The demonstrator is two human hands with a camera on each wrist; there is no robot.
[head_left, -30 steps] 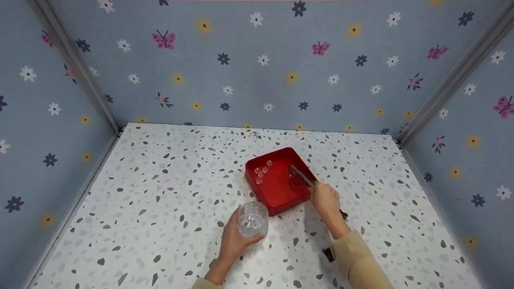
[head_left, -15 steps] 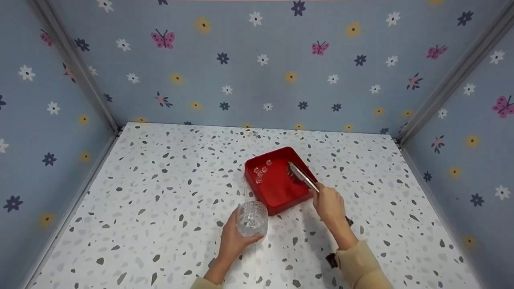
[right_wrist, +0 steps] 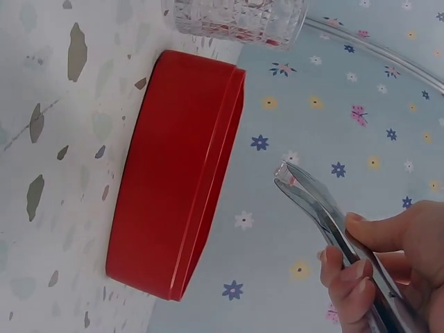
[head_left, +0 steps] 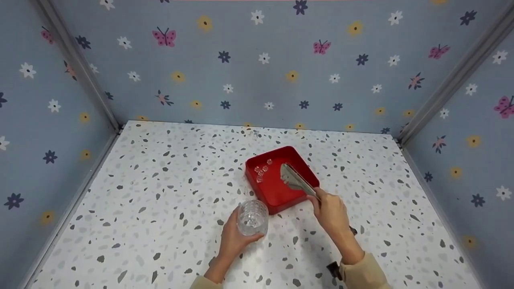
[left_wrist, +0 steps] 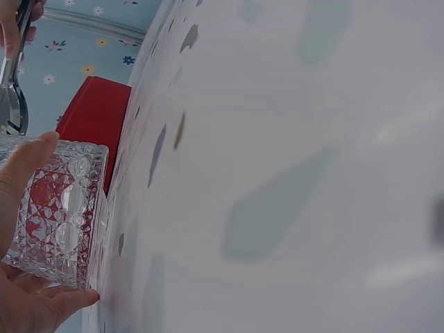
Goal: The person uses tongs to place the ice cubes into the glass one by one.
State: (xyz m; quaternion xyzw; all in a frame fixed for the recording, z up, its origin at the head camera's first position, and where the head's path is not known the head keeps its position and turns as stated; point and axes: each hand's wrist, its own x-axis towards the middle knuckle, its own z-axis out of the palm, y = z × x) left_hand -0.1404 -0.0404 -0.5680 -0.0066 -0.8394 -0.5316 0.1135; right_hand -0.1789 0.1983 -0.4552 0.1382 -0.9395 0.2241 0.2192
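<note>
My left hand (head_left: 235,239) is wrapped round a clear cut-glass tumbler (head_left: 253,218), which stands upright on the table by the near left corner of a red square tray (head_left: 277,206). What lies at the bottom of the glass is hard to make out. Metal tongs (head_left: 299,182) are gripped in my right hand (head_left: 332,210), their tips over the tray. The right wrist view shows a small clear ice-like cube (right_wrist: 284,173) pinched between those tips, raised above the tray's rim. Several more clear cubes (head_left: 261,171) lie in the tray's left part.
The table (head_left: 168,208) has a white, speckled top. Flower-patterned walls (head_left: 265,64) rise at its back and both sides, with grey strips (head_left: 80,68) along the corners. A dark object (head_left: 334,269) shows beside the right sleeve.
The tongs have lifted from the right part of the tray with a cube in their tips. My right hand has drawn back toward the near right. My left hand and the glass stay put.
</note>
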